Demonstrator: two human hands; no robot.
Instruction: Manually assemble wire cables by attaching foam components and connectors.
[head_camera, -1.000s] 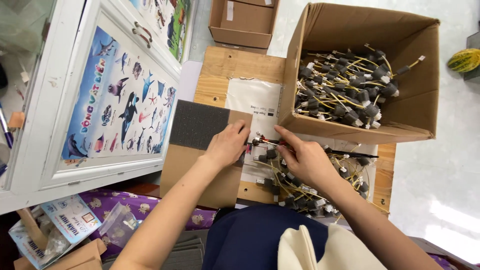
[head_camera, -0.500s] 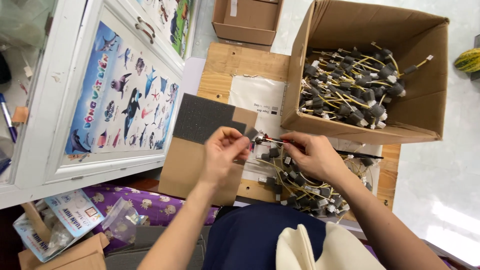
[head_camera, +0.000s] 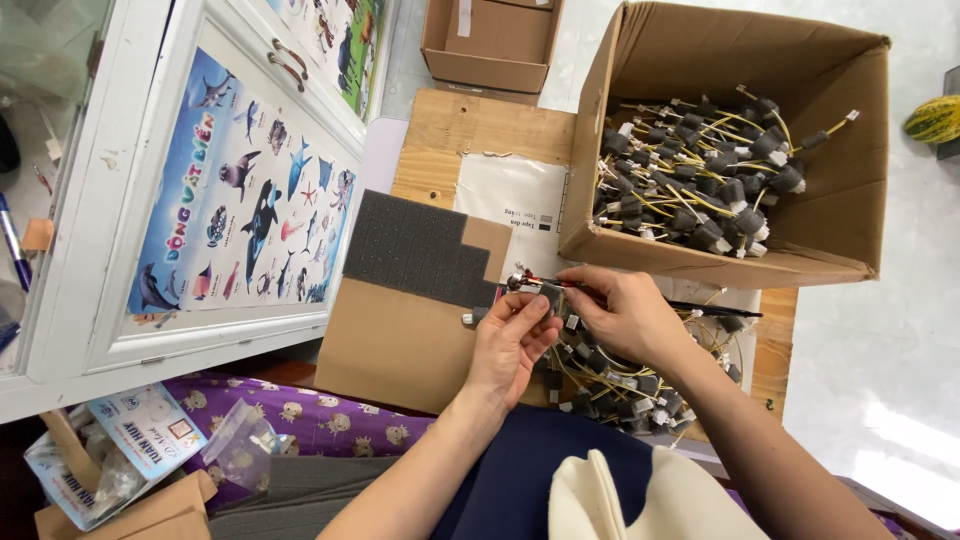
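Observation:
My left hand (head_camera: 512, 345) pinches a small dark connector piece (head_camera: 548, 292) with a metal tip, held above a brown cardboard sheet (head_camera: 390, 340). My right hand (head_camera: 625, 315) meets it from the right and grips a thin red-handled tool (head_camera: 560, 284) against the same piece. Just below both hands lies a loose pile of yellow-wired black connectors (head_camera: 610, 375). A dark grey foam pad (head_camera: 415, 250) with a stepped edge rests on the cardboard, left of my hands.
A large open cardboard box (head_camera: 830, 215) full of the same wired connectors stands at the right on a wooden board (head_camera: 470, 125). A smaller box (head_camera: 490, 45) sits behind. A white cabinet door with a sea-animal poster (head_camera: 245, 195) is at the left; a plastic bag (head_camera: 240, 440) lies lower left.
Both hands have come closer together over the connector piece, and the view has shifted slightly. The left hand has turned the piece toward the right hand's tool.

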